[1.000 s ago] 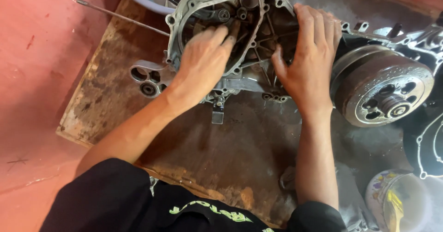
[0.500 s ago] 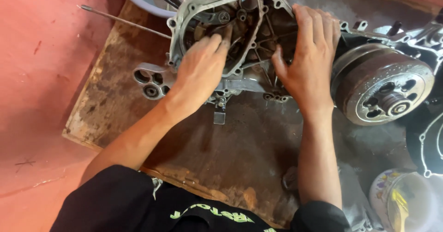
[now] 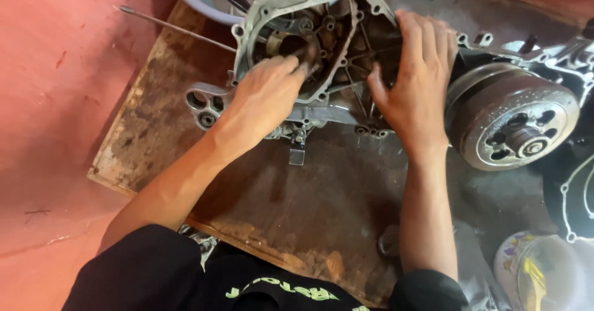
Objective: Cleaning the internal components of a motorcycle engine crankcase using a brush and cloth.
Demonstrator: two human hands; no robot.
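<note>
Head view: I see a crankcase [image 3: 322, 45] at the far edge of the board [image 3: 278, 187].
Left hand [image 3: 266, 97]: fingertips pinched together inside the case opening, on what I cannot tell.
Right hand [image 3: 414, 76]: spread flat on the case, beside the drum [image 3: 513, 116].
Advice: I'd keep that palm pressing so the case stays steady.
</note>
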